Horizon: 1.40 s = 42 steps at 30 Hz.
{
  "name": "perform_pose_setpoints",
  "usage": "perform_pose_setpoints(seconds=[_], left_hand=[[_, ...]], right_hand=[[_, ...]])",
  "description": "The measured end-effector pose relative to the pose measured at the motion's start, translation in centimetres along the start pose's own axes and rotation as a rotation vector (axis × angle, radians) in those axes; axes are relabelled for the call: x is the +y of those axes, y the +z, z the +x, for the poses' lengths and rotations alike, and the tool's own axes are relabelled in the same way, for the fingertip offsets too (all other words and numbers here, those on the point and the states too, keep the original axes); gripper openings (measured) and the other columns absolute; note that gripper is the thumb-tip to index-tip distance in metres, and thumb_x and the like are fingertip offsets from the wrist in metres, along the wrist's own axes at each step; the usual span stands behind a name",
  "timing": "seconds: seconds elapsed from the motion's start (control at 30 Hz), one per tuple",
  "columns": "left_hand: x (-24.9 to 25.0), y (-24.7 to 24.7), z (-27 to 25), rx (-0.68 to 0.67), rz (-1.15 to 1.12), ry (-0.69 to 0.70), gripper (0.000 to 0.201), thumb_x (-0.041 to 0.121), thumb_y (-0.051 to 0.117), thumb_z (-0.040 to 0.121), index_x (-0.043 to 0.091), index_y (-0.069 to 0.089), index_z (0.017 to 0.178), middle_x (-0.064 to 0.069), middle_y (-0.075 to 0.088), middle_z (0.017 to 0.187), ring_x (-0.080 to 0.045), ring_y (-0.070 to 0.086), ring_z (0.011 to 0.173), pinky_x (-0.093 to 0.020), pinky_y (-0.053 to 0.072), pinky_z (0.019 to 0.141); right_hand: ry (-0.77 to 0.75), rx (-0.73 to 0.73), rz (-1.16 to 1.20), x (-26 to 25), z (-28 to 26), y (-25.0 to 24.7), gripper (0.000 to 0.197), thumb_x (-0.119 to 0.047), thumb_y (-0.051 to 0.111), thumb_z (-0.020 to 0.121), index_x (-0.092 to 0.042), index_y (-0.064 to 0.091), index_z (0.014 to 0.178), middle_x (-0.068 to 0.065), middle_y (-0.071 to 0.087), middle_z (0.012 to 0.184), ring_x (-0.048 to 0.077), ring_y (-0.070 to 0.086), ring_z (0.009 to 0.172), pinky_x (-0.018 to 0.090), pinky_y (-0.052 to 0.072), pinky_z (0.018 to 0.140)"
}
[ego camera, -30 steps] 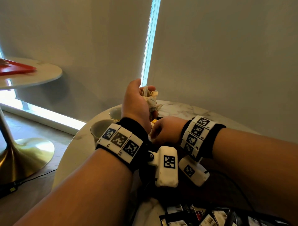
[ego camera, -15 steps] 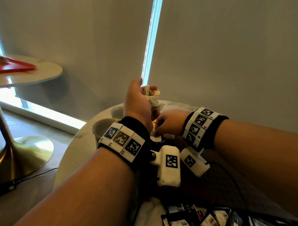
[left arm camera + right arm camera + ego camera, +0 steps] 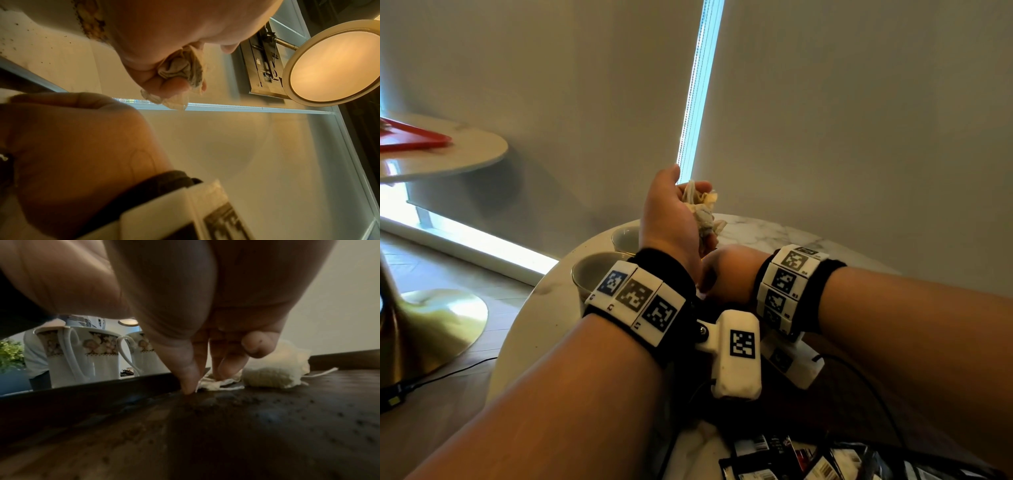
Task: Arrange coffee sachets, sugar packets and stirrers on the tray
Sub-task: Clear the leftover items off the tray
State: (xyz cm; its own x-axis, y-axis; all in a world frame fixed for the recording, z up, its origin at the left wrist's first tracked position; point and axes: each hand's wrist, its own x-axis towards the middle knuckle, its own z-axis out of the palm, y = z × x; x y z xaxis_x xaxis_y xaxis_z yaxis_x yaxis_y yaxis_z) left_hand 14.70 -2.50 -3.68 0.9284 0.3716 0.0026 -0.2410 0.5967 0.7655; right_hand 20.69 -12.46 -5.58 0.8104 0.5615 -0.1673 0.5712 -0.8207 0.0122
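Note:
My left hand (image 3: 671, 212) is raised above the table and grips a crumpled bundle of pale sachets (image 3: 703, 209), seen from below in the left wrist view (image 3: 183, 69). My right hand (image 3: 726, 274) reaches down just behind it, its fingers hidden in the head view. In the right wrist view the right hand (image 3: 205, 382) pinches the edge of a flat white sachet (image 3: 218, 382) lying on the dark tray (image 3: 82, 395); the thumb tip touches the tray floor. A plumper white pouch (image 3: 273, 374) with a string lies beside it.
Two flower-patterned cups (image 3: 86, 353) (image 3: 144, 352) stand just beyond the tray's left rim, on the round marble table (image 3: 756, 229). Black sachets (image 3: 791, 459) lie heaped at the near edge. A second round table with a red tray (image 3: 410, 138) stands far left.
My right hand has dropped lower behind the left wrist onto the tray, and the white piece seen under its fingers is now hidden. The left hand keeps its bundle up.

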Motion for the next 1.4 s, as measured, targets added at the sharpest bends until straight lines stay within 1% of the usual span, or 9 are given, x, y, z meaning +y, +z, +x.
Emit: perform_pose_setpoints(seconds=[0.5,0.67,0.73,0.87,1.0,1.07,1.13,1.27,1.4], left_hand=[[0.1,0.0,-0.2,0.009,0.020,0.021,0.053,0.058,0.042,0.098,0.015,0.073,0.090,-0.006,0.062,0.091,-0.022,0.054,0.079,-0.030,0.045,0.058],[0.2,0.1,-0.4,0.005,0.010,0.017,0.053,0.058,0.042,0.097,0.015,0.072,0.090,-0.006,0.061,0.089,-0.023,0.053,0.080,-0.030,0.044,0.058],[0.3,0.0,-0.4,0.001,0.006,0.017,0.053,0.059,0.042,0.097,0.015,0.072,0.090,-0.006,0.060,0.089,-0.024,0.053,0.081,-0.030,0.044,0.060],[0.3,0.0,-0.4,0.005,0.007,0.038,0.055,0.059,0.041,0.098,0.013,0.073,0.094,-0.007,0.062,0.088,-0.025,0.055,0.084,-0.039,0.047,0.073],[0.2,0.0,-0.4,0.015,0.002,0.051,0.056,0.059,0.041,0.098,0.013,0.073,0.097,-0.007,0.060,0.088,-0.026,0.054,0.083,-0.039,0.045,0.071],[0.3,0.0,-0.4,0.016,-0.003,0.051,0.056,0.059,0.040,0.099,0.013,0.072,0.096,-0.008,0.060,0.088,-0.026,0.053,0.083,-0.039,0.045,0.070],[0.3,0.0,-0.5,0.017,-0.005,0.050,0.056,0.058,0.040,0.099,0.013,0.072,0.094,-0.008,0.060,0.089,-0.026,0.054,0.083,-0.039,0.046,0.071],[0.4,0.0,-0.4,0.025,-0.006,0.039,0.057,0.058,0.040,0.099,0.012,0.074,0.096,-0.009,0.061,0.090,-0.027,0.056,0.085,-0.039,0.046,0.071],[0.2,-0.2,-0.2,0.027,0.002,0.036,0.056,0.058,0.041,0.098,0.013,0.074,0.096,-0.008,0.063,0.089,-0.028,0.056,0.086,-0.038,0.047,0.072]], right_hand=[[-0.069,-0.020,-0.036,-0.1,-1.1,0.4,0.022,-0.025,0.064,0.092,-0.019,0.071,0.112,0.000,0.068,0.109,0.021,0.064,0.100,0.030,0.052,0.085],[-0.104,0.029,0.055,0.2,-1.7,0.0,0.004,-0.025,0.063,0.093,-0.026,0.066,0.096,-0.008,0.065,0.100,0.013,0.061,0.091,0.024,0.048,0.078],[-0.060,0.075,0.161,0.6,-1.8,-0.6,0.005,-0.028,0.062,0.095,-0.024,0.065,0.094,-0.009,0.068,0.092,0.010,0.064,0.083,0.021,0.048,0.072],[0.096,0.051,0.576,1.7,-1.0,-1.2,0.001,-0.018,0.061,0.098,-0.019,0.062,0.097,0.005,0.073,0.081,0.017,0.071,0.069,0.030,0.058,0.068],[0.179,0.013,0.847,2.9,0.1,-1.4,0.019,-0.017,0.073,0.089,-0.011,0.064,0.104,0.017,0.073,0.096,0.028,0.074,0.084,0.041,0.060,0.083],[0.179,-0.001,0.875,3.1,0.1,-1.7,0.018,-0.004,0.071,0.088,-0.007,0.065,0.104,0.018,0.073,0.099,0.029,0.074,0.087,0.042,0.060,0.085],[0.191,0.006,0.870,3.2,0.3,-1.9,0.015,0.003,0.062,0.091,-0.005,0.065,0.103,0.020,0.072,0.097,0.027,0.071,0.082,0.041,0.060,0.080],[0.223,0.037,0.655,2.6,0.9,-2.8,0.015,-0.004,0.062,0.093,-0.012,0.068,0.104,0.012,0.069,0.088,0.019,0.063,0.070,0.029,0.052,0.061],[0.266,-0.096,0.601,1.7,1.7,-3.0,0.015,-0.007,0.063,0.094,-0.015,0.066,0.106,0.006,0.064,0.076,0.014,0.059,0.054,0.024,0.048,0.047]])
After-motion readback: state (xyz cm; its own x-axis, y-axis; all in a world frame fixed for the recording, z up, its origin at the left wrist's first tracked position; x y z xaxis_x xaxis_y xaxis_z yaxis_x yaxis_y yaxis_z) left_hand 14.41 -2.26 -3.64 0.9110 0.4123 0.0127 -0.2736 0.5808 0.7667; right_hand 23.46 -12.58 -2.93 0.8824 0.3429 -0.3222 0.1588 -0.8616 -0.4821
